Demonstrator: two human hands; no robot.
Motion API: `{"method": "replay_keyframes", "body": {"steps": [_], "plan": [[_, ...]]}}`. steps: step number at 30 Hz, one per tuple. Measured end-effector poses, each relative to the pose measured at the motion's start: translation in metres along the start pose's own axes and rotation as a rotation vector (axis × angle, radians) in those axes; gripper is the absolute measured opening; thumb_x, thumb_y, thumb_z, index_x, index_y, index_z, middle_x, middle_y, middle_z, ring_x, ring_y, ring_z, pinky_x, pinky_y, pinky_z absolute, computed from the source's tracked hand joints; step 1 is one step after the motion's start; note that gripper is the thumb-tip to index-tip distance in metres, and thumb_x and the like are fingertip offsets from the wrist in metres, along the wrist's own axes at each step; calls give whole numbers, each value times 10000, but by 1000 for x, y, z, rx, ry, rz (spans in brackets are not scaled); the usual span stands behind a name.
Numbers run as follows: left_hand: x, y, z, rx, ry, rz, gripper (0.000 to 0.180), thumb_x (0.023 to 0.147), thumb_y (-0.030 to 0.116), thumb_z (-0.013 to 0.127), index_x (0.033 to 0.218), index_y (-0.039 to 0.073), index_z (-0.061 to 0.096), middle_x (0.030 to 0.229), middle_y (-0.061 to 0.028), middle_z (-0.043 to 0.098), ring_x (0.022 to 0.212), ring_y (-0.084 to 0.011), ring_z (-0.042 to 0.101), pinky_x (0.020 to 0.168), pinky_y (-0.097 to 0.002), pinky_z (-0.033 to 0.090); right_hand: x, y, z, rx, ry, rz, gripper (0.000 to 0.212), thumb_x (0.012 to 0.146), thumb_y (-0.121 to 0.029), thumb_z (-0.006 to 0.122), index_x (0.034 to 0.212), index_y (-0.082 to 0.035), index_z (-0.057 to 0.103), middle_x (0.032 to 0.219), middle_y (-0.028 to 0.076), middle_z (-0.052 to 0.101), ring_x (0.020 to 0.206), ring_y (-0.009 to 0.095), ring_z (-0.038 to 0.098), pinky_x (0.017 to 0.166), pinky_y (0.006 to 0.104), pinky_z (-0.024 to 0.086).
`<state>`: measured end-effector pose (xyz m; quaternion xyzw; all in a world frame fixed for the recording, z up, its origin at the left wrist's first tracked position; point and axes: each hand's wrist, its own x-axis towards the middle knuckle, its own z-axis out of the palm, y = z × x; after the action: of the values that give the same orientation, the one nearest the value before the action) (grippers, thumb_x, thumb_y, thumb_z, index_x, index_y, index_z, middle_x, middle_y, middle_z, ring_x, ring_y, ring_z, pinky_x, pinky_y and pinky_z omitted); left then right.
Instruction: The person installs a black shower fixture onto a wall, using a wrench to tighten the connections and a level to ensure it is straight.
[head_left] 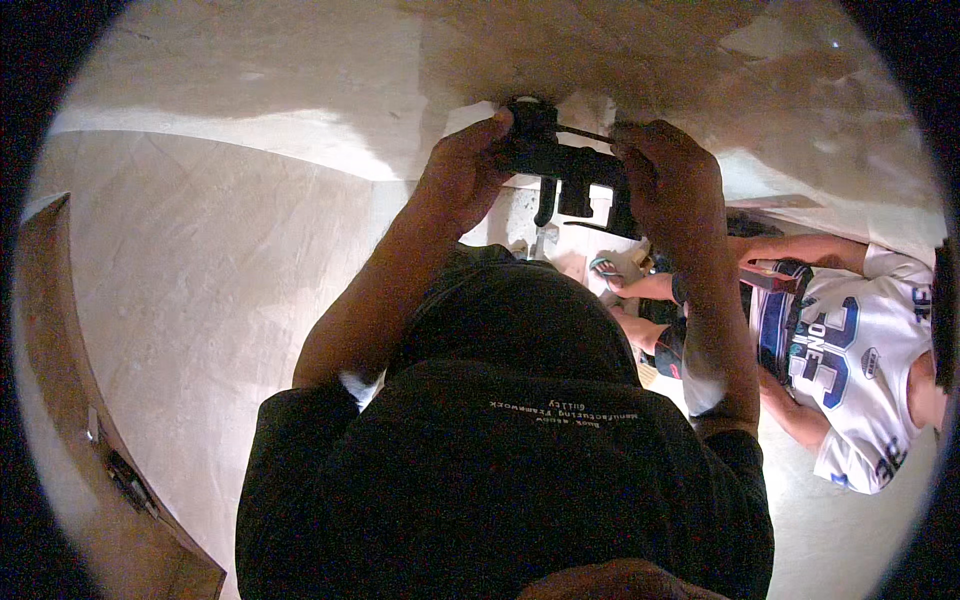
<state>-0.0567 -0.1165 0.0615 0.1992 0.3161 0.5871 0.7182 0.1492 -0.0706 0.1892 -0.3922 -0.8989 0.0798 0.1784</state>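
Observation:
Both arms are raised, holding up a dark fitting (pixel 548 158) in front of a beige stone-look surface. It has a round knob-like end, a thin bar and a curved prong that hangs down; its exact kind cannot be made out against the light. My left hand (pixel 462 175) is closed around its left end, with the thumb beside the round part. At the other end, my right hand (pixel 678 180) has its fingers wrapped around the right side near the thin bar (pixel 585 133). My right fingertips are partly lost in shadow.
Close on the right stands another person in a white jersey (pixel 850 340), one arm reaching toward my right forearm. A brown door (pixel 75 400) with a dark lock (pixel 130 485) is at the far left, beside a tiled wall (pixel 220 240).

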Motion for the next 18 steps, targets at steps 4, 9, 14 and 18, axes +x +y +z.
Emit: {"method": "replay_keyframes", "body": {"steps": [4,9,14,18], "plan": [[0,-4,1,79,35,67,401,955,223,587,1237,-56,533,1159,-179,659,1100,-292,637,1004,-403,492,-4,-5,0,17,5,86,139,884,-71,640,1010,-58,698,942,171,699,861,361,682,740,402,545],[6,-8,-7,-419,-139,-157,455,984,338,542,1275,-11,523,1219,-182,636,1135,-303,620,996,-431,488,-10,6,0,-37,14,-10,150,878,-72,659,1021,-52,700,947,176,706,853,324,700,729,367,546],[1,-5,-2,-379,-164,-112,486,994,381,513,1300,3,511,1220,-181,639,1137,-316,619,1016,-464,468,-9,-2,-18,25,-9,17,123,871,-58,656,984,-58,702,889,156,699,817,310,700,720,357,544],[-5,-10,1,-260,-101,-47,525,987,412,523,1302,-7,502,1209,-195,641,1132,-318,622,1010,-454,475,1,-1,-20,-103,-23,-106,131,852,-34,638,967,-66,691,864,142,686,806,327,688,720,392,550]]}}
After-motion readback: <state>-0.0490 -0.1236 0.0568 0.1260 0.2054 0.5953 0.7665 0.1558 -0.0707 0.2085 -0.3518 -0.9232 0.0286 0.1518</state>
